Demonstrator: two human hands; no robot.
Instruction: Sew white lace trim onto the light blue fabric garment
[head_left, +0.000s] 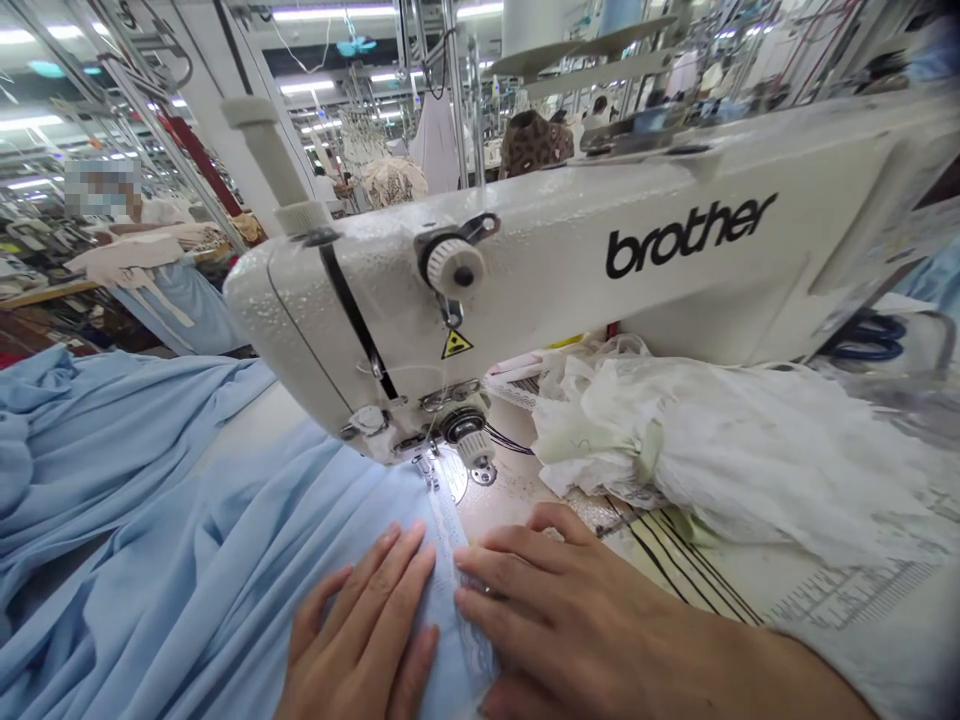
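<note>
My L hand (352, 630) lay flat & open, palm down on the lt-blue fabric (187, 560), fingers a bit spread, no pinch or grip on anything. My R hand (555, 610) was open too, fingers close together & flat, tips on the lace trim strip (448, 560) just beside my L fingertips (so 2 hands pressing, 0 gripping). The strip lay on top of the fabric between my hands & ran up to the presser foot (427, 470) of the white Brother sewing mach (600, 240), w/ the blue fabric spreading left from there in loose folds across the table (259, 420).

R of the foot, a crumpled bundle of white fabric (720, 460) sat on the table, near a printed ruler scale (847, 595) & black stripes (690, 570) on the surface. Blue-handled scissors (870, 338) lay farther back on the R, behind the bundle, partly hidden by the mach arm.

Farther off on the L, a co-worker (142, 210) stood at another station w/ pale fabric pieces (124, 260). Beyond the mach, a leopard-print piece (536, 143) sat among more work stations under long ceiling lights (334, 12).
</note>
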